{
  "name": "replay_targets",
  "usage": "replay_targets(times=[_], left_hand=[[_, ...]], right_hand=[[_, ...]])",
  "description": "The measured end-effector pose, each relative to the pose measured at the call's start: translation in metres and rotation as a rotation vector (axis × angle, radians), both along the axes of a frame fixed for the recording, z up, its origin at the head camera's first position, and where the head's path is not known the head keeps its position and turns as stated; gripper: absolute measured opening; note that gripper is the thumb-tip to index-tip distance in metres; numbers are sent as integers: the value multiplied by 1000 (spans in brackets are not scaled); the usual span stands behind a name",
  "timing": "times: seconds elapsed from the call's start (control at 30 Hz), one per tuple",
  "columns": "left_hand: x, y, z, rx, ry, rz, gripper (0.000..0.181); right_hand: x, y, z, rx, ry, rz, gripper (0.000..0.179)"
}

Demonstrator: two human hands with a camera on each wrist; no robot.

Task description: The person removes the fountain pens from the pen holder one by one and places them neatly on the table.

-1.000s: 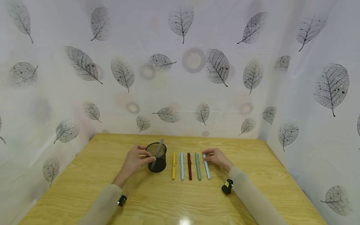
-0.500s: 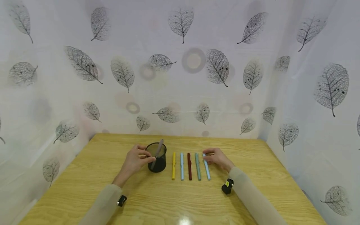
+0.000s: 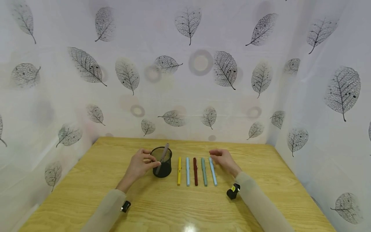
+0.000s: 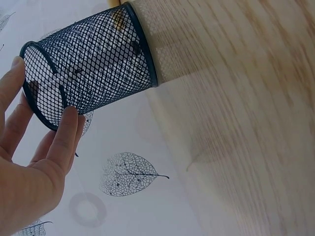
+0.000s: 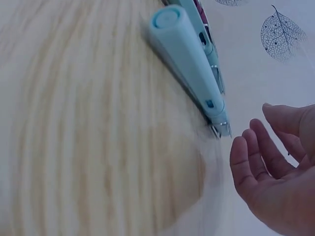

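Observation:
My left hand (image 3: 139, 166) holds the rim of a black mesh pen holder (image 3: 164, 171), its fingers and thumb spread about the rim in the left wrist view. A grey-brown pen (image 3: 165, 150) leans inside the holder. To the right lie a yellow pen (image 3: 179, 172), a light blue pen (image 3: 187, 172), a dark red pen (image 3: 195, 172), a grey-green pen (image 3: 204, 173) and another light blue pen (image 3: 213, 173), side by side. Just off the far end of that last pen hovers my right hand (image 3: 225, 161), fingers loosely bent and holding nothing; the right wrist view shows a gap between them.
The wooden table (image 3: 185, 206) ends at a pale curtain (image 3: 185, 93) with leaf prints, which also runs down both sides. Small black devices sit at the left cuff (image 3: 126, 206) and right cuff (image 3: 233, 191).
My right hand has let go of the rightmost light blue pen and lifted slightly away, its fingers parting. That pen lies in its place. The left hand and pen holder have stayed still.

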State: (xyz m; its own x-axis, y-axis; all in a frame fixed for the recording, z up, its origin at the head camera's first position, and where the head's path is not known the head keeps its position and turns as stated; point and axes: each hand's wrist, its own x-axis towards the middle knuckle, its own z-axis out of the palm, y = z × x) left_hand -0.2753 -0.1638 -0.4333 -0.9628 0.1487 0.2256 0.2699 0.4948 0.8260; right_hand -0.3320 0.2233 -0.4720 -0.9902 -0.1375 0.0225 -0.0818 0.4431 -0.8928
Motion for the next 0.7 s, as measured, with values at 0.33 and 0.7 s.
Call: replay_targets(times=[0.33, 0.7], left_hand=[[0, -1, 0, 1, 9, -4, 16], [0, 0, 0, -2, -6, 12, 17]], right_hand=[[-9, -25, -1, -122, 58, 83, 41], [-6, -68, 8, -195, 24, 233, 40]])
